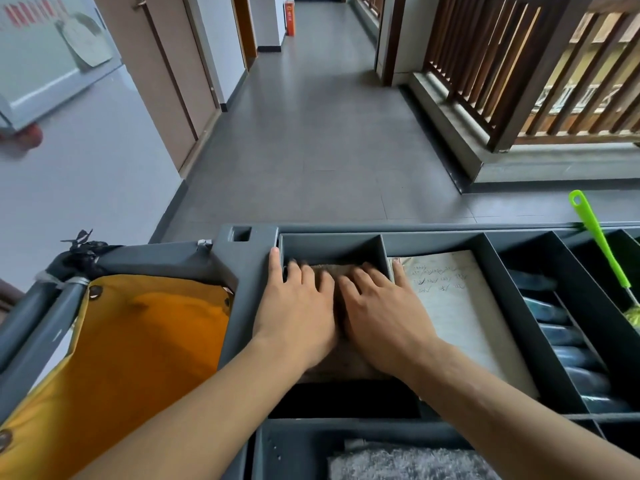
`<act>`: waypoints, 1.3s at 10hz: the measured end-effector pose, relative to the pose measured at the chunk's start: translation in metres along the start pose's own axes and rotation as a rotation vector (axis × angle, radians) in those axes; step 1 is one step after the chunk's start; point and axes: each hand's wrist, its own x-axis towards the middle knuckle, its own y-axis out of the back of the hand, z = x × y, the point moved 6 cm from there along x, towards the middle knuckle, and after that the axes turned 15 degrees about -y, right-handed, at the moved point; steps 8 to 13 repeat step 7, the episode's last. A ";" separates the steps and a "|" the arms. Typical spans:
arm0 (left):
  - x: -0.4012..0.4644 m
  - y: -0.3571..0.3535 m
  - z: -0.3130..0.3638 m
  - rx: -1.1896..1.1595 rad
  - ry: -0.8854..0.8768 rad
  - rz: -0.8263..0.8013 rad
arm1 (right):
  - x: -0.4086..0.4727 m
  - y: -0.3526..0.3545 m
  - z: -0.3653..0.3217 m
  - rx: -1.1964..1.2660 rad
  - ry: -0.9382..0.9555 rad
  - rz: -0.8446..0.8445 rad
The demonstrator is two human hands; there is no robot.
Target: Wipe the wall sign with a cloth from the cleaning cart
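Note:
A folded brown cloth (331,270) lies in the left compartment of the grey cleaning cart (250,261). My left hand (298,306) and my right hand (377,313) rest flat on top of it, side by side, with the fingers spread. Their fingertips reach the cloth's far edge and look blurred. My left thumb sits on the compartment's rim, and my right thumb touches the divider beside the paper. The wall sign (52,53), a pale framed board with red lettering, hangs on the left wall, up and to the left of the cart.
A yellow bag (149,341) hangs on the cart's left side. A handwritten paper sheet (460,306) fills the middle compartment. A green-handled brush (599,244) stands at the right. A grey fuzzy cloth (408,462) lies nearest me. Ahead runs a grey-floored corridor, with a wooden railing (519,64) on the right.

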 end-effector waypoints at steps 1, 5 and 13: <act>-0.001 0.001 0.000 -0.010 0.010 -0.001 | -0.002 0.001 0.000 0.007 -0.001 -0.001; -0.014 0.015 -0.003 -0.278 0.103 0.209 | -0.013 0.012 -0.004 0.088 0.078 0.041; -0.054 0.024 -0.024 -0.667 0.286 0.400 | -0.011 0.027 -0.006 0.198 0.167 0.023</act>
